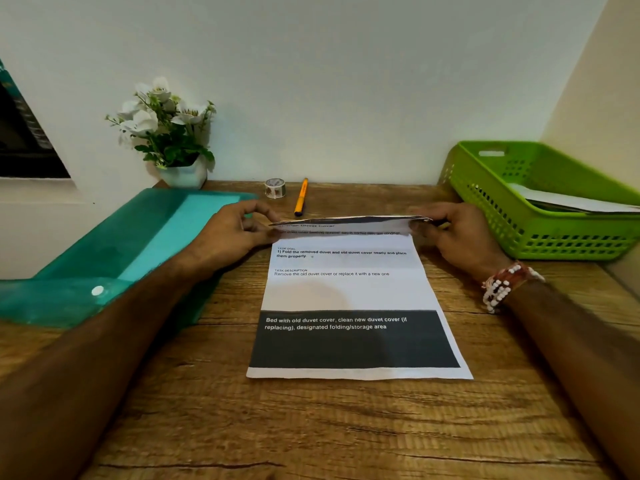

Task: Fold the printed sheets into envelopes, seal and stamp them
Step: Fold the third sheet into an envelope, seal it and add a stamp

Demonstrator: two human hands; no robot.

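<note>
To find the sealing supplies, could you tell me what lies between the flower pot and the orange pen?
In the head view, a small roll of tape stands on the desk between the flower pot and the orange pen.

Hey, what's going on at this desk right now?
A person is folding a sheet on a desk. The left hand and right hand each pinch a far corner, with the far edge lifted and curling toward the person while the rest lies flat. A tape roll and pen lie behind it, untouched. A basket on the right holds paper.
</note>
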